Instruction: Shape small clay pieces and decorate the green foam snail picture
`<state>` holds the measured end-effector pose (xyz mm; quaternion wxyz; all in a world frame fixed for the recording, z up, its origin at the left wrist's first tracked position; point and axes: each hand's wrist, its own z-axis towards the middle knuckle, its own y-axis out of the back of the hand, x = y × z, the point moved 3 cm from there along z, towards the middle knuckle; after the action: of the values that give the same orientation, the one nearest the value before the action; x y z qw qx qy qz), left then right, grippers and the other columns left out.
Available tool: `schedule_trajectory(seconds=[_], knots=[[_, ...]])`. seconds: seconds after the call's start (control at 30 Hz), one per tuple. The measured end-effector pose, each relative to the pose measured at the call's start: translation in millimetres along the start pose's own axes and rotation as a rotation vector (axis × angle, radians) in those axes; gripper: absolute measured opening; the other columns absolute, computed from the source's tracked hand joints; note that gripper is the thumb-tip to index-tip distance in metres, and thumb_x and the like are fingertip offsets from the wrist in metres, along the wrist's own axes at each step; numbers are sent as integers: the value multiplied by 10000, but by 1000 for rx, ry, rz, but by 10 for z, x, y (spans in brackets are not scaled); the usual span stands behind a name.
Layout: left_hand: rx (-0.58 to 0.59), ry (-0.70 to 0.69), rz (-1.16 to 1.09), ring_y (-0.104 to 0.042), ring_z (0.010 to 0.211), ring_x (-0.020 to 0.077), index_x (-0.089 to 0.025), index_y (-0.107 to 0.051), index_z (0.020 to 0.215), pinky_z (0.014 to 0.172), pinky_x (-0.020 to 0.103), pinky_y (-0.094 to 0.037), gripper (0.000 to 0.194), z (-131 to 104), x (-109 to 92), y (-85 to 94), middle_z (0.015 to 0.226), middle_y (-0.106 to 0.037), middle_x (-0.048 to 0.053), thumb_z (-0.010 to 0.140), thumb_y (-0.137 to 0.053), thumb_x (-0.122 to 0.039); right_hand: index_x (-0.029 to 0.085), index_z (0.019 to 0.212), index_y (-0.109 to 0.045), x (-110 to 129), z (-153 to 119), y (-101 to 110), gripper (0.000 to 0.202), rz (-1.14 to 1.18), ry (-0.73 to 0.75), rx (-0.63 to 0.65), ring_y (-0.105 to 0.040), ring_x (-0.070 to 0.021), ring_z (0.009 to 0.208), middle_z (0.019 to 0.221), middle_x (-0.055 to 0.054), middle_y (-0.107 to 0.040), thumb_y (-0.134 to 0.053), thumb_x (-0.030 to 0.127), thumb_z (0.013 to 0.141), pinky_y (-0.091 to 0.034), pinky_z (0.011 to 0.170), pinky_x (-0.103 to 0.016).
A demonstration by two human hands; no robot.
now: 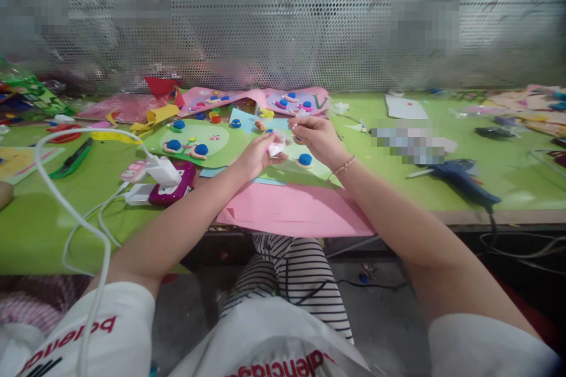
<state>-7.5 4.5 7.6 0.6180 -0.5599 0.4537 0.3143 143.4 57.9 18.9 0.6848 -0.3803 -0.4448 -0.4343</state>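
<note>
My left hand [257, 154] is closed around a small whitish-pink piece [276, 147] that looks like a clear plastic wrapper or packet. Close beside it, my right hand [319, 136] pinches thumb and fingers together on a tiny pale bit too small to name. Both hands are above a light green card [241, 140] that bears several blue-topped clay figures, among them one [305, 159] below my right hand and one [200, 151] to the left. A pink sheet [292, 207] lies at the table's front edge under my forearms.
A blue glue gun [464, 179] lies to the right. On the left are a purple power adapter [170, 188] with white plugs, a looping white cable [73, 212] and a green-handled cutter [73, 160]. More decorated pink card [294, 100] sits before a perforated metal screen [283, 17].
</note>
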Motion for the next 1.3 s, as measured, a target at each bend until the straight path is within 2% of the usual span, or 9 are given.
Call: schedule_trajectory(seconds=[0.17,0.33,0.43,0.6,0.77,0.87,0.97,1.13,1.3], knots=[[-28,23,-38,-622,568,101,-148,-520,784,605,270,-531,179,12,-23,19,885,-644,49,901,-496,-281,190,842,-755,0,-1,-7,288,63,-39,16,-559,-72,633,671,21,-629,-833,301,588,-464,573,-203],[-78,24,-76,-615,521,111,-152,-503,780,602,281,-528,195,32,-57,37,772,-638,18,930,-429,-253,177,719,-714,2,10,-7,264,63,-44,-2,-555,-51,570,652,30,-641,-868,299,544,-485,554,-183],[-86,22,-80,-613,512,114,-155,-501,777,596,280,-526,196,39,-59,37,736,-629,6,932,-423,-246,171,684,-682,15,12,-3,267,99,-73,-32,-580,-55,571,617,25,-632,-855,344,577,-518,576,-174],[-69,27,-69,-615,524,114,-155,-505,776,592,279,-524,195,36,-45,31,763,-638,18,927,-431,-254,163,802,-705,32,0,-13,274,134,-104,-12,-652,-74,713,814,-14,-698,-855,244,588,-552,646,-171],[-68,29,-69,-606,539,106,-158,-507,772,602,273,-525,189,34,-48,37,774,-634,24,917,-451,-265,168,671,-653,-2,15,-1,313,178,-75,6,-602,-52,600,638,43,-623,-901,252,501,-530,575,-154],[-63,27,-68,-611,555,103,-155,-514,779,606,270,-529,177,37,-40,50,822,-644,36,905,-478,-274,172,712,-677,-12,19,8,295,196,-80,13,-604,-51,624,684,26,-651,-884,308,551,-543,602,-158],[-32,16,-75,-618,563,103,-151,-522,786,613,273,-536,188,45,-21,64,844,-646,44,910,-472,-282,180,803,-704,-7,12,12,310,195,-90,23,-637,-65,713,802,2,-692,-876,285,567,-565,676,-179],[-22,15,-82,-625,571,110,-152,-533,782,614,278,-537,180,51,-4,70,787,-611,15,898,-505,-287,178,719,-656,-6,2,2,314,171,-81,32,-602,-44,636,711,49,-631,-891,249,523,-562,666,-181],[-15,29,-68,-617,564,103,-152,-536,789,633,278,-535,205,26,-26,33,764,-596,7,924,-453,-281,174,799,-697,8,-22,-32,268,178,-140,33,-626,-61,662,726,10,-665,-841,329,634,-573,695,-189]])
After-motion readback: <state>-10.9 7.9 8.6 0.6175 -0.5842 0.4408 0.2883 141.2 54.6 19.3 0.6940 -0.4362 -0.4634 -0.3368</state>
